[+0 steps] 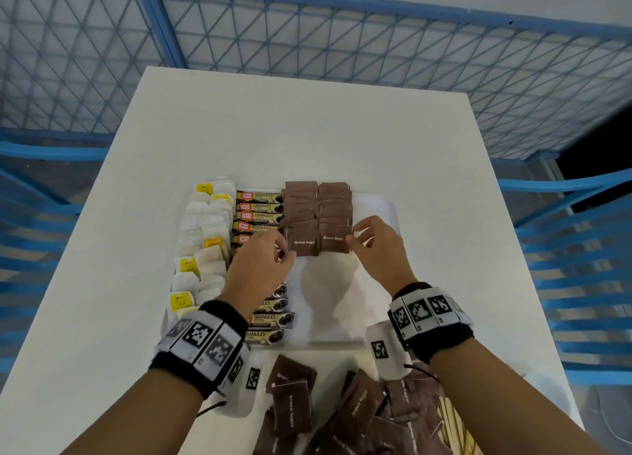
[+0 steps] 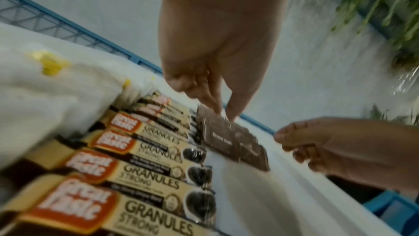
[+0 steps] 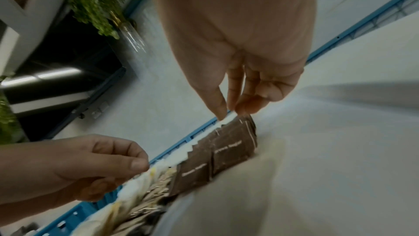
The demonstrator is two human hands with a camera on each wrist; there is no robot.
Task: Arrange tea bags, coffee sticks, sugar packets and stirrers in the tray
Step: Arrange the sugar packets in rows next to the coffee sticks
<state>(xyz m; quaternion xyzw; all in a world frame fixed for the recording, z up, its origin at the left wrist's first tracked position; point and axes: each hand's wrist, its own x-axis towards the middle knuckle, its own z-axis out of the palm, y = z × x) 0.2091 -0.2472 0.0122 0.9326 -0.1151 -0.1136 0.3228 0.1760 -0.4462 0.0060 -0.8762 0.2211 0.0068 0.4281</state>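
A white tray (image 1: 379, 208) on the table holds a column of tea bags (image 1: 205, 222), a column of coffee sticks (image 1: 260, 208) and two overlapping rows of brown sugar packets (image 1: 318, 205). My left hand (image 1: 289, 254) pinches the left edge of the front left packet (image 1: 304, 242). My right hand (image 1: 354, 234) pinches the right edge of the front right packet (image 1: 333, 238). In the left wrist view, my left hand (image 2: 226, 114) meets the packets' upper edge. The right wrist view shows my right hand (image 3: 229, 112) closing on the right packet (image 3: 231, 148).
A loose pile of brown sugar packets (image 1: 359, 413) lies at the table's near edge, with pale wooden sticks (image 1: 451, 420) beside it. The tray's right part is bare white. Blue mesh fencing (image 1: 307, 44) surrounds the table.
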